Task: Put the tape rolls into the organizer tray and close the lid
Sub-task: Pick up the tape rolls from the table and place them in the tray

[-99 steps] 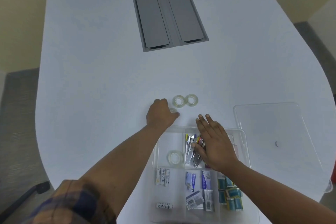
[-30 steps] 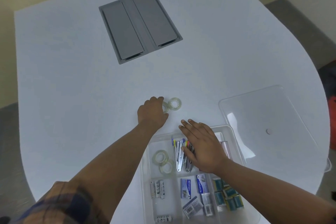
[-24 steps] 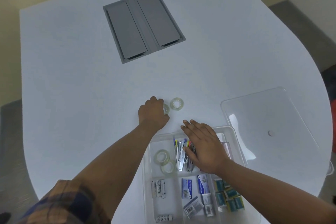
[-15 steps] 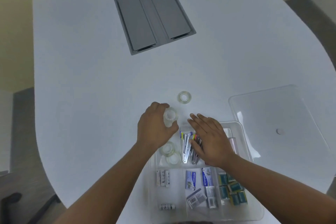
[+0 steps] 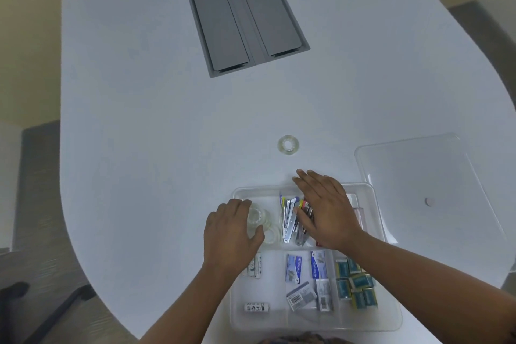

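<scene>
One clear tape roll (image 5: 288,144) lies flat on the table beyond the open organizer tray (image 5: 389,313); others (image 5: 265,222) crowd its far-left compartment. The clear lid (image 5: 413,176) lies to the right.

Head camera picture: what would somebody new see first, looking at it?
Probably the two hands over the clear organizer tray at the bottom: the left hand holds a tape roll over the far-left compartment, and the right hand lies flat over the clips. Next, one lone tape roll sits on the white table beyond the tray, and the clear lid lies off to the right.
</scene>
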